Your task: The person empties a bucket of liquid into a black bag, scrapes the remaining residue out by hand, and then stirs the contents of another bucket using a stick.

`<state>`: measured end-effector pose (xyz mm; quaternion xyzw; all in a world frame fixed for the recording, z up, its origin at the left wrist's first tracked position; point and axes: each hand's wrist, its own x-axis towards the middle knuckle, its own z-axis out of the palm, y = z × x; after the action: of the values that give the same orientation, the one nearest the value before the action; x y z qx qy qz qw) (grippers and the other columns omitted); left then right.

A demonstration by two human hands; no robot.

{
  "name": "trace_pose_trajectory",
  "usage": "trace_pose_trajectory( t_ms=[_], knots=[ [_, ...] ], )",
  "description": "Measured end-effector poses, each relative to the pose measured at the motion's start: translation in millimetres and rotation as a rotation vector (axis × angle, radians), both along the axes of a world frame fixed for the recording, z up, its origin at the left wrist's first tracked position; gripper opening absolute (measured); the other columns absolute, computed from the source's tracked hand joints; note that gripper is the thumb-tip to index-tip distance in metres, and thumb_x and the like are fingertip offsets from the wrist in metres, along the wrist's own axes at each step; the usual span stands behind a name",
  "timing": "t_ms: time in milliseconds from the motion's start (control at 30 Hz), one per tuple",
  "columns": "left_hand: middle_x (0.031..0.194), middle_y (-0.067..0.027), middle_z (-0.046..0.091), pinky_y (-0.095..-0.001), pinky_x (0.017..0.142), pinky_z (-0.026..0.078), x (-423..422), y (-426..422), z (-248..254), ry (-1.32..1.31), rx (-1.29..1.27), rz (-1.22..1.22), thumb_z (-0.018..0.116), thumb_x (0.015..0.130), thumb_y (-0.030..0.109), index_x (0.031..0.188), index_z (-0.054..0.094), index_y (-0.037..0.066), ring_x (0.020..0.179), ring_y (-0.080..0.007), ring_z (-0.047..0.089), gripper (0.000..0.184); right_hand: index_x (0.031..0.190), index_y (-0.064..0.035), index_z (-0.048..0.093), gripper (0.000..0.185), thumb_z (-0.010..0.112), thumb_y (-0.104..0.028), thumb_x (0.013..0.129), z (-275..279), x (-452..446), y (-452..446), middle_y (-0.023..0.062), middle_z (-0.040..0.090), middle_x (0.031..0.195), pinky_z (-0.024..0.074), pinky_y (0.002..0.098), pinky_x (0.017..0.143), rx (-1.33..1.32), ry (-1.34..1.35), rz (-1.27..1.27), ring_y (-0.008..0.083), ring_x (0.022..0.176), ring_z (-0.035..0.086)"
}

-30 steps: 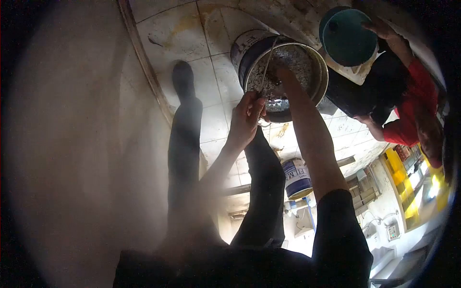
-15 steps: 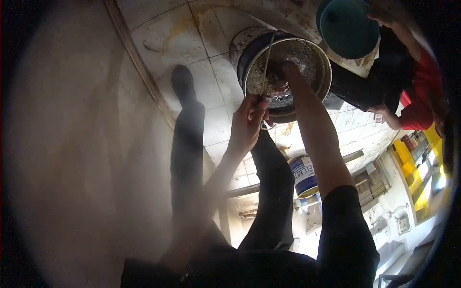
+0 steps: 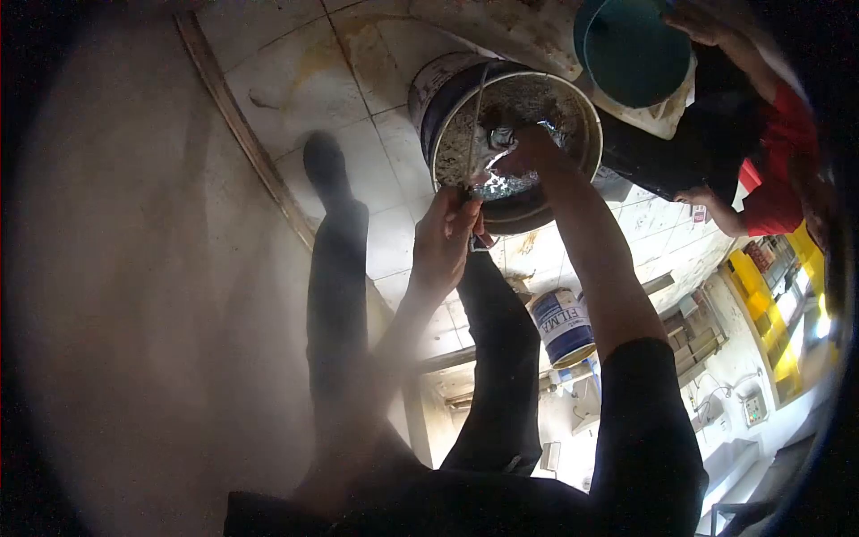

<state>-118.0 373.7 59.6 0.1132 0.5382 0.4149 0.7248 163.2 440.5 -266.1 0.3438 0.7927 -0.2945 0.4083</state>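
- Left hand (image 3: 445,242) now, right at the bucket's near rim: a thin rod (image 3: 477,125) is gripped there, pinched between thumb and curled fingers.
- That rod is stretched straight across the mouth, its upper end seen at the far rim; whether it is a handle or a loose stick cannot be told.
- Just beneath the fingers, a small pale loop (image 3: 480,247) can be spotted, its link to the rod hidden.
- Over to the right hand (image 3: 530,154): it is sunk well inside the bucket, the forearm passed over the near rim. The fingers are lost in shadow and glare, so whether they are closed on anything cannot be told.
- The bucket (image 3: 432,100) itself, dark with a pale band, is set on the tiled floor (image 3: 295,67), its opening tilted towards the camera.
- Inside, bright glints are thrown off a wet-looking mass (image 3: 508,185), and the inner wall is speckled with residue.
- Close by on the upper right, a teal basin (image 3: 635,54) is held at its edge by a co-worker's hand (image 3: 700,24); a red sleeve (image 3: 777,210) is seen lower down.
- Below the bucket in view, a blue-and-white container (image 3: 564,328) is caught, well apart from both hands.
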Motion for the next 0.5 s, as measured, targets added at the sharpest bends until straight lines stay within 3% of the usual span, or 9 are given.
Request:
trace_pose_trajectory(
  t_ms=[267,500],
  knots=[
    [0.071,-0.0055,0.048,-0.0288,0.057,0.052,-7.8,7.6,8.3,0.033,-0.007,-0.056,0.046,0.095,0.008,0.094,0.048,-0.001,0.064,-0.0119,0.049,0.010,0.116,-0.0081,0.059,0.052,0.062,-0.038,0.074,9.6,-15.2,-3.4,0.0156,0.066,0.099,0.0475,0.0384,0.088,0.038,0.073,-0.166,0.0282,0.096,0.062],
    [0.072,-0.0052,0.049,-0.0286,0.057,0.051,-3.4,9.0,7.1,0.032,-0.041,-0.045,0.047,0.095,0.011,0.095,0.048,-0.001,0.065,-0.0118,0.050,0.011,0.115,-0.0061,0.058,0.057,0.062,-0.044,0.073,49.8,-44.4,-17.1,0.0167,0.066,0.098,0.0488,0.0379,0.086,-0.019,0.148,-0.237,0.0284,0.093,0.062]
  ],
)
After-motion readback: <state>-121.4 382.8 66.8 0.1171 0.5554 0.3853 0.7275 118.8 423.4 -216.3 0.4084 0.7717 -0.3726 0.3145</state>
